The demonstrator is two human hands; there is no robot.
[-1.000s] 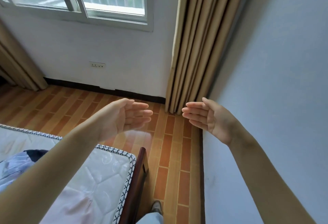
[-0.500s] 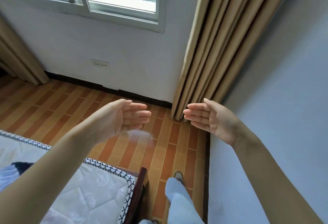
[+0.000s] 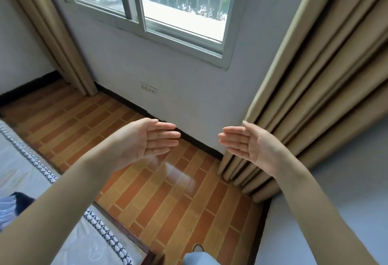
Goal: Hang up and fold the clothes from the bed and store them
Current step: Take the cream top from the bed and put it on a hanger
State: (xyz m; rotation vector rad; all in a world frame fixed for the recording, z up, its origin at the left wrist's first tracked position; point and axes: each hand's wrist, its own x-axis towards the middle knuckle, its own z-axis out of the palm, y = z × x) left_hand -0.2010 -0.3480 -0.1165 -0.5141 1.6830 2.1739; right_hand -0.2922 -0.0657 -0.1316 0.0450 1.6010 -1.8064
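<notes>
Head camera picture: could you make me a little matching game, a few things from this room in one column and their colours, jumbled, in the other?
Things:
1. curtain
2. floor
3. clothes on the bed
4. skirting board

Colours:
A. black
B. orange-brown
C. tan
D. blue-striped, with something dark beside it

Pairs: 1-C, 2-B, 3-D, 4-A.

Both hands, left hand and right hand, are held out open and hold nothing.
</notes>
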